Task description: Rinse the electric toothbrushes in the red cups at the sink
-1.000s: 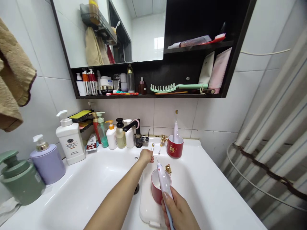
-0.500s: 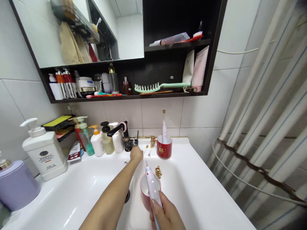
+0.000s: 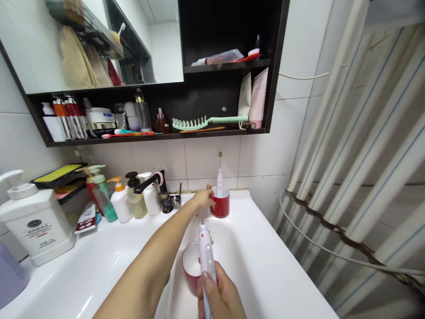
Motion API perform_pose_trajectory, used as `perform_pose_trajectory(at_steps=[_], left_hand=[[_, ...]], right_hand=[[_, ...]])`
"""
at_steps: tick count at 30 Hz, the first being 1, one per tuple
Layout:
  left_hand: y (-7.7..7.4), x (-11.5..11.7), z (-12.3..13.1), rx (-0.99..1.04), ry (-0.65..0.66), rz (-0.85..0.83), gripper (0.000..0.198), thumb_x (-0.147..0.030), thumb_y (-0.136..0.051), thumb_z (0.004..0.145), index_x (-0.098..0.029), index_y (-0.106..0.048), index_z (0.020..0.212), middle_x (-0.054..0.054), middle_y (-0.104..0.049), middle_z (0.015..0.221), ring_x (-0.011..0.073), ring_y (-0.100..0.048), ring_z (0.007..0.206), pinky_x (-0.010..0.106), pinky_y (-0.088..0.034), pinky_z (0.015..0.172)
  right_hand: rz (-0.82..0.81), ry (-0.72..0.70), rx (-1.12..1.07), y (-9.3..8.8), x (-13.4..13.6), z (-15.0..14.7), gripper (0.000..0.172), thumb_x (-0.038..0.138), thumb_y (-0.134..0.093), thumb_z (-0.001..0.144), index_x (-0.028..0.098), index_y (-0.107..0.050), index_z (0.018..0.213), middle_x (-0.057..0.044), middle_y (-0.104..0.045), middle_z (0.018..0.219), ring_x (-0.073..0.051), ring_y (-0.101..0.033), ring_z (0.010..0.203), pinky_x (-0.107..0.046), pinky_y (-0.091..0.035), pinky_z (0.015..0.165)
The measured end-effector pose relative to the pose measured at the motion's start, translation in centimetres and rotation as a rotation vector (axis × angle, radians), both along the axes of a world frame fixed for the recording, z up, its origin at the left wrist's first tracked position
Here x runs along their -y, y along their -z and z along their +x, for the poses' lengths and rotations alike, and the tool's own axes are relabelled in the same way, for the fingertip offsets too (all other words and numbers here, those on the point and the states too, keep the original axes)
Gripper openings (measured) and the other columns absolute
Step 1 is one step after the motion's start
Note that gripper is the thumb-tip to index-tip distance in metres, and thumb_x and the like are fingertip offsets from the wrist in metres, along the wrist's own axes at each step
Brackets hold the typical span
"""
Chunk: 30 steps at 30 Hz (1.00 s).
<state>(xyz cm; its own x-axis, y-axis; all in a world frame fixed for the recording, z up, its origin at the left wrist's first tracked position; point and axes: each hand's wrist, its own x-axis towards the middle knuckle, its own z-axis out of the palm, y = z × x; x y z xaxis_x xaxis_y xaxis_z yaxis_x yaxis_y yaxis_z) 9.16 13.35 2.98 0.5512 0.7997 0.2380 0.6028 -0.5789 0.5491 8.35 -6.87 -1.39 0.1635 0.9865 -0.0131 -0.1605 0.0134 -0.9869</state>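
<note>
My right hand (image 3: 221, 290) is closed around the pale handle of an electric toothbrush (image 3: 206, 252), held upright with no brush head on its top. Behind it, in the basin, sits a red cup (image 3: 191, 259) with a white inside. My left hand (image 3: 202, 199) reaches to the back ledge, its bent fingers at the gold handle on the left side of a second red cup (image 3: 222, 206). A toothbrush (image 3: 219, 182) with its head on stands in that cup. My fingertips are partly hidden against the cup.
A black faucet (image 3: 164, 190) stands left of my left hand. Several pump bottles (image 3: 137, 197) line the back ledge. Above hangs a dark shelf (image 3: 212, 104) with a green hairbrush (image 3: 189, 123). To the right is a striped curtain (image 3: 348, 155).
My left hand has moved right, from beside the faucet to the back red cup. My right hand still holds the toothbrush handle. The view has shifted right.
</note>
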Motion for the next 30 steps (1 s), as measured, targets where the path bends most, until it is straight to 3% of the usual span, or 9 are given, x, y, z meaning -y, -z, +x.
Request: perform_pose_trajectory(at_steps=[4, 7, 9, 12, 16, 20, 23, 27, 30], left_hand=[[-0.6, -1.0, -0.6, -0.049, 0.017, 0.000, 0.020, -0.012, -0.058, 0.045, -0.022, -0.056, 0.063, -0.001, -0.057, 0.065, 0.0141, -0.050, 0.064, 0.020, -0.034, 0.056], [-0.4, -1.1, -1.1, -0.054, -0.071, 0.017, 0.026, -0.017, -0.053, 0.054, -0.023, -0.053, 0.079, 0.002, -0.056, 0.082, 0.0150, -0.049, 0.074, 0.022, -0.034, 0.064], [0.4, -0.9, -1.6, -0.067, -0.172, 0.013, 0.025, -0.018, -0.049, 0.058, -0.020, -0.052, 0.083, 0.007, -0.054, 0.089, 0.0181, -0.047, 0.082, 0.026, -0.032, 0.069], [2.1, 0.1, -2.2, -0.114, -0.294, -0.049, 0.018, -0.014, -0.052, 0.055, -0.013, -0.055, 0.073, 0.015, -0.055, 0.084, 0.0249, -0.046, 0.085, 0.033, -0.031, 0.071], [3.7, 1.2, -2.1, -0.083, -0.368, -0.149, 0.016, -0.006, -0.049, 0.055, -0.011, -0.056, 0.068, 0.016, -0.055, 0.083, 0.0248, -0.046, 0.086, 0.033, -0.031, 0.073], [3.5, 1.7, -2.4, 0.058, -0.418, -0.268, 0.011, -0.004, -0.049, 0.055, -0.010, -0.055, 0.062, 0.017, -0.055, 0.080, 0.0247, -0.047, 0.086, 0.033, -0.032, 0.071], [2.7, 3.0, -4.4, 0.218, -0.430, -0.391, 0.005, -0.013, -0.049, 0.059, -0.011, -0.052, 0.062, 0.012, -0.056, 0.070, 0.0207, -0.052, 0.075, 0.030, -0.037, 0.063], [2.2, 7.1, -8.7, 0.473, -0.416, -0.511, 0.017, -0.028, -0.037, 0.069, -0.014, -0.047, 0.070, 0.004, -0.054, 0.065, 0.0103, -0.053, 0.061, 0.021, -0.040, 0.055], [2.1, 10.3, -11.0, 0.841, -0.366, -0.716, 0.016, -0.029, -0.039, 0.069, -0.014, -0.043, 0.066, 0.001, -0.052, 0.061, 0.0057, -0.051, 0.054, 0.018, -0.039, 0.054]], right_hand=[[0.008, 0.001, -0.009, 0.1, 0.0, -0.1, 0.049, 0.059, -0.034, 0.057, 0.015, -0.037, 0.080, 0.008, -0.036, 0.042, -0.004, -0.031, 0.026, -0.016, -0.022, 0.027], [-0.024, 0.001, -0.012, -0.1, 0.2, 0.0, 0.048, 0.059, -0.033, 0.057, 0.016, -0.038, 0.076, 0.007, -0.038, 0.047, -0.001, -0.028, 0.025, -0.016, -0.021, 0.026], [-0.052, 0.000, -0.026, -0.1, 0.2, 0.0, 0.046, 0.059, -0.033, 0.057, 0.017, -0.038, 0.075, 0.006, -0.039, 0.050, -0.001, -0.027, 0.024, -0.016, -0.022, 0.026], [-0.059, -0.003, -0.019, 0.2, 0.2, -0.1, 0.047, 0.060, -0.033, 0.057, 0.017, -0.038, 0.077, 0.006, -0.040, 0.050, -0.001, -0.028, 0.024, -0.016, -0.021, 0.026], [-0.049, -0.003, 0.000, 0.6, 0.0, -0.1, 0.046, 0.058, -0.033, 0.058, 0.017, -0.037, 0.077, 0.008, -0.037, 0.044, -0.002, -0.028, 0.024, -0.016, -0.022, 0.026], [-0.035, 0.010, 0.004, 0.5, -0.1, 0.1, 0.039, 0.055, -0.034, 0.060, 0.018, -0.035, 0.067, 0.008, -0.036, 0.043, -0.002, -0.030, 0.026, -0.015, -0.025, 0.027], [-0.082, -0.002, 0.012, 0.6, -0.1, 0.1, 0.035, 0.053, -0.034, 0.062, 0.018, -0.035, 0.066, 0.008, -0.036, 0.046, -0.002, -0.031, 0.027, -0.015, -0.026, 0.027], [-0.136, -0.130, 0.002, 1.4, 0.4, -0.6, 0.032, 0.051, -0.035, 0.062, 0.019, -0.034, 0.066, 0.008, -0.038, 0.047, -0.002, -0.033, 0.026, -0.014, -0.025, 0.025], [-0.126, -0.231, 0.004, 2.3, 0.9, -1.4, 0.031, 0.049, -0.038, 0.062, 0.018, -0.033, 0.063, 0.007, -0.039, 0.048, -0.002, -0.035, 0.027, -0.014, -0.024, 0.025]])
